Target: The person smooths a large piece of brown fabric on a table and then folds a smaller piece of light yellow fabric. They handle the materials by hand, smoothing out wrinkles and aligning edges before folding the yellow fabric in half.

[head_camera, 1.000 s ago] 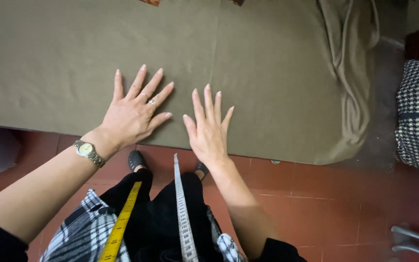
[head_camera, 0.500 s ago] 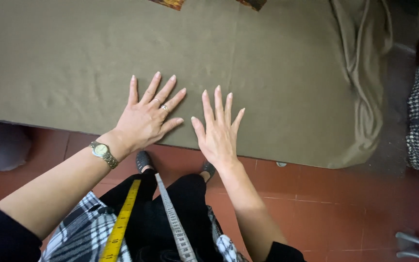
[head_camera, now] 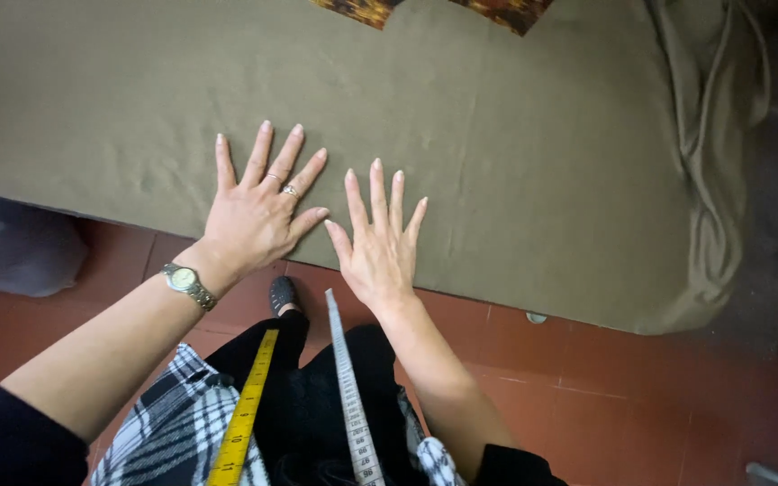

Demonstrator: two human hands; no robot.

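Your left hand (head_camera: 258, 216) and right hand (head_camera: 378, 247) lie flat, fingers spread, side by side on the olive cloth (head_camera: 497, 135) covering the surface, near its front edge; a tape (head_camera: 348, 396) hangs from your neck

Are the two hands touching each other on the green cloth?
Apart. The head view shows a narrow strip of olive cloth between the left hand thumb and the right hand thumb; both hands lie flat, fingers spread.
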